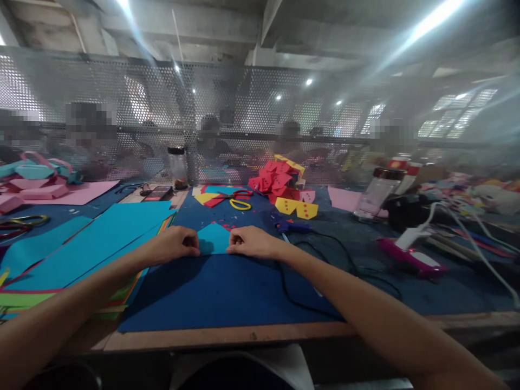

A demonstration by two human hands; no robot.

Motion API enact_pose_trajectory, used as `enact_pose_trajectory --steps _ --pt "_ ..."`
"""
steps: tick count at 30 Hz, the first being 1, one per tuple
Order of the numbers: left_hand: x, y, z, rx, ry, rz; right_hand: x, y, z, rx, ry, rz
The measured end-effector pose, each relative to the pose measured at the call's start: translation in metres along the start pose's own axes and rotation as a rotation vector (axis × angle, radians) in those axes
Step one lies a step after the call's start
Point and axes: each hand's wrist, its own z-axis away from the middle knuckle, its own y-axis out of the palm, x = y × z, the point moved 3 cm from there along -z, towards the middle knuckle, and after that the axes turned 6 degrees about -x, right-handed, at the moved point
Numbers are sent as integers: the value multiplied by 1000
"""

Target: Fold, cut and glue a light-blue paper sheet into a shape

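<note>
A small light-blue paper piece point(214, 238), folded to a point at the top, lies on a dark blue sheet point(219, 287). My left hand point(174, 244) is curled closed and pinches the piece's left lower edge. My right hand point(251, 241) is curled closed too and pinches its right lower edge. Both hands rest on the dark blue sheet, facing each other across the piece.
Stacked light-blue and coloured sheets point(89, 244) lie at left. Yellow-handled scissors point(238, 203), a heap of red and yellow folded shapes point(284, 187), a blue glue gun point(292, 226) with black cord, jars point(376, 197) and a pink tool point(410, 260) sit around. People sit behind a mesh screen point(244, 108).
</note>
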Motion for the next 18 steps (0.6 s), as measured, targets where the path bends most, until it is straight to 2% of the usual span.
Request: enact_pose_trajectory --steps 18 --pt "10 -24 9 124 -35 -32 -12 -11 5 73 -20 -7"
